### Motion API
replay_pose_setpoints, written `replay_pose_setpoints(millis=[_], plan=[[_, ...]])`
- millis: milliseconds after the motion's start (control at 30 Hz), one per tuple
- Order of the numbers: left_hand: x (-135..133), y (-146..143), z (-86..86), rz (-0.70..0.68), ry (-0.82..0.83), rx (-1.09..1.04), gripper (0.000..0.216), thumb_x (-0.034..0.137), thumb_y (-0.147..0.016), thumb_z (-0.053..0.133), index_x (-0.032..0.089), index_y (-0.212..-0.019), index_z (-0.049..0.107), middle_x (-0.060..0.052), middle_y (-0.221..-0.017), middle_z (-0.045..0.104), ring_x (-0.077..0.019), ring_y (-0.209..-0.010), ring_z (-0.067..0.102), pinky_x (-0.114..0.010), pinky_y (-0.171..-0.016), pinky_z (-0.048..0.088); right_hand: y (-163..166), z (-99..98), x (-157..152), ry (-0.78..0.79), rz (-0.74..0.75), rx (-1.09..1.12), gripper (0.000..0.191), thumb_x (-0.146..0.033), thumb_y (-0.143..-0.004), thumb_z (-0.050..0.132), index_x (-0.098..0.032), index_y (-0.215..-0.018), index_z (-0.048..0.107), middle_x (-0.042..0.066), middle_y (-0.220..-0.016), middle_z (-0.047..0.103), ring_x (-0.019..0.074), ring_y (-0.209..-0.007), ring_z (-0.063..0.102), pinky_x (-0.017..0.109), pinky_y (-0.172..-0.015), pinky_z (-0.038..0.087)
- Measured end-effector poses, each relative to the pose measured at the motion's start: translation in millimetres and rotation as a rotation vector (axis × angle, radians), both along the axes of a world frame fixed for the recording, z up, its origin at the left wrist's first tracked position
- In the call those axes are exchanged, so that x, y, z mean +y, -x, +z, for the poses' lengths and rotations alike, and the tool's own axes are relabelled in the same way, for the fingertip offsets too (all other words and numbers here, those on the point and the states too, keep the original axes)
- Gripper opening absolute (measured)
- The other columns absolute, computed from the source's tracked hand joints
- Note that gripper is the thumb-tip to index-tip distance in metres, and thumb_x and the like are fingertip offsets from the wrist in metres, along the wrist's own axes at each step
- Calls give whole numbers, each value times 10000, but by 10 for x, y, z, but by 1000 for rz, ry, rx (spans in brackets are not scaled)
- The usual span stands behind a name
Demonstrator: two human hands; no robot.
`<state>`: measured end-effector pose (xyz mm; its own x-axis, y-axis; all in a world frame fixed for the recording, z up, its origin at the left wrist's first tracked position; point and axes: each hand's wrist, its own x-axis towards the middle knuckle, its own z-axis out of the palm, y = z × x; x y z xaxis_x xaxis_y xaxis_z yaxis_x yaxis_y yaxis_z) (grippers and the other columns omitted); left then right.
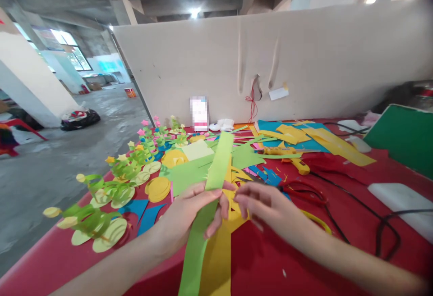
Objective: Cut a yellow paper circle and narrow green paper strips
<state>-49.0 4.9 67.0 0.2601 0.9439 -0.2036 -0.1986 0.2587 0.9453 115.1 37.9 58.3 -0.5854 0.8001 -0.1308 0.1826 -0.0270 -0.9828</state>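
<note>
The left hand (192, 215) holds a long green paper strip (216, 170) near its middle, with the thumb on top and the fingers curled under it, pinching it. The strip runs from the near edge of the picture up and away over the table, and its far end sticks up in the air. The right hand (267, 206) is just to the right of the strip, with its fingers bent and loose, and its fingertips are close to the left thumb; I cannot tell if they touch the strip. Under the hands a yellow paper strip (219, 255) lies flat on the red table (287, 260). On the left side of the table stands a row of green paper spiral plants (101, 197) on pale round bases. Farther away there is a heap of paper scraps (257, 156) in green, blue and yellow. A yellow glue gun (297, 164) lies to the right, near red scissors (304, 192) and a black cord (358, 206).
</note>
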Motion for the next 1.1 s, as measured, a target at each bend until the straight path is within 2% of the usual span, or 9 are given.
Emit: replay_pose_setpoints(millis=[67, 200, 367, 533, 733, 867, 933, 1000, 1100], plan=[[-21, -4, 5, -107, 31, 46, 263, 199, -844, 406, 120, -640, 553, -7, -581, 554, -38, -344, 381, -187, -400, 284, -36, 82, 163, -8, -31, 64, 212, -367, -775, 511, -161, -821, 523, -22, -670, 511, 49, -468, 386, 186, -438, 305], [-41, -30, -26, -222, 46, 131, 113, 220, -796, 503, 138, -746, 563, 0, -643, 558, -56, -417, 428, -180, -430, 318, -37, 189, 348, -68, -92, 168, 159, -325, -744, 570, -176, -782, 527, -60, -557, 436, 42, -432, 357, 176, -402, 272], [-3, -25, -68, -214, -35, 289, 217, 155, -646, 670, 153, -849, 592, 13, -750, 535, -119, -697, 492, -212, -639, 380, -86, 269, 409, -237, -48, 79, 78, -258, -737, 573, -181, -728, 578, -66, -478, 387, 39, -407, 321, 171, -363, 236], [4, -13, -112, -201, 59, 298, 274, 173, -603, 712, 154, -855, 609, 15, -730, 585, -115, -649, 537, -211, -617, 405, -195, 299, 482, -245, -14, -36, 107, -296, -726, 589, -191, -750, 585, -51, -479, 424, 55, -407, 358, 187, -377, 295], [-6, -17, -113, -203, 78, 364, 287, 185, -565, 748, 167, -824, 626, 45, -655, 584, -107, -618, 576, -168, -578, 412, -297, 311, 624, -334, -83, -58, 147, -334, -695, 625, -202, -760, 628, 9, -681, 584, 100, -566, 510, 223, -498, 408], [-44, 23, -32, -210, -23, 510, 311, 364, -713, 632, 185, -966, 604, -4, -767, 630, -134, -607, 595, -202, -557, 439, -330, 338, 626, -471, -85, -51, 140, -337, -681, 640, -208, -734, 644, 23, -759, 616, 142, -677, 569, 251, -578, 469], [-76, 59, 43, -219, -131, 600, 326, 410, -778, 544, 228, -1045, 589, -27, -973, 634, -178, -824, 606, -243, -715, 458, -327, 364, 582, -571, -36, -39, 101, -301, -706, 628, -204, -731, 641, 17, -781, 610, 134, -707, 566, 236, -586, 467], [-94, 86, 117, -166, -213, 679, 327, 405, -810, 500, 305, -1117, 555, 14, -1173, 556, -209, -1094, 485, -286, -921, 369, -312, 387, 521, -700, 63, -34, 49, -230, -729, 611, -193, -737, 641, 11, -784, 591, 111, -704, 549, 215, -583, 449], [-69, 77, 185, -19, -280, 647, 293, 371, -888, 349, 344, -1035, 602, 66, -1133, 580, -177, -1122, 468, -281, -978, 325, -278, 406, 426, -857, 196, -40, 100, -130, -745, 585, -190, -770, 660, 8, -802, 553, 83, -701, 527, 193, -599, 434]])
